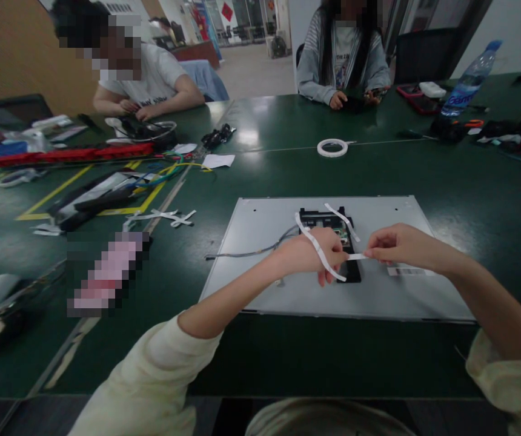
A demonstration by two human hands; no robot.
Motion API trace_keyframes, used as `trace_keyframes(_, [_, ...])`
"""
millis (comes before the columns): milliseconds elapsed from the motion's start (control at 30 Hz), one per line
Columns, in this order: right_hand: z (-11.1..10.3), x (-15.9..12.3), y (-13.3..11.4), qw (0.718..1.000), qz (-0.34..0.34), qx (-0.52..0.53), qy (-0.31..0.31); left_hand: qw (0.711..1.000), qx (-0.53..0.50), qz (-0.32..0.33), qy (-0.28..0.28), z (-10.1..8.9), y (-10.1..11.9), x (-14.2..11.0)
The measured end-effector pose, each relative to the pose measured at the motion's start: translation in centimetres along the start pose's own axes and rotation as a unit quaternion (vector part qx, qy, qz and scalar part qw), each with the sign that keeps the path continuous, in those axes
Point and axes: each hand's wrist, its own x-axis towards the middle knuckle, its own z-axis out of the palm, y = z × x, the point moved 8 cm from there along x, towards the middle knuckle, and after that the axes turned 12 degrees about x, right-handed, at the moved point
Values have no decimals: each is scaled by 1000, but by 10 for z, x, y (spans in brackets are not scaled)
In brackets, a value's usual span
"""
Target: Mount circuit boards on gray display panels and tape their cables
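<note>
A grey metal panel [260, 266] lies flat on the green table [469, 200], with a black circuit board [328, 221] at its middle and a grey cable [251, 251] leading off to the left. My left hand [317, 251] hovers over the board, fingers curled, with white tape strips [319, 251] stuck across its back. My right hand [394, 245] pinches the end of a short white tape strip [357, 257] that reaches to my left fingers. Another white strip [342, 221] lies across the board.
A roll of white tape [332, 147] sits beyond the panel. Loose tape pieces [165, 216], cables, a red bar [65, 154] and tools clutter the left. Two other people sit at the far side. A water bottle [469, 79] stands far right.
</note>
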Motion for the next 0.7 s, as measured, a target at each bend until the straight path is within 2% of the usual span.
trace_keyframes(200, [2,2,4,998,22,-46,-21,999,28,5,-38,12,3,1])
trace_keyframes(400, [0,2,8,997,48,-54,-21,999,46,1,-19,11,3,0])
trace_keyframes(700, [1,5,12,994,54,-96,-25,988,154,-24,-11,16,8,-3])
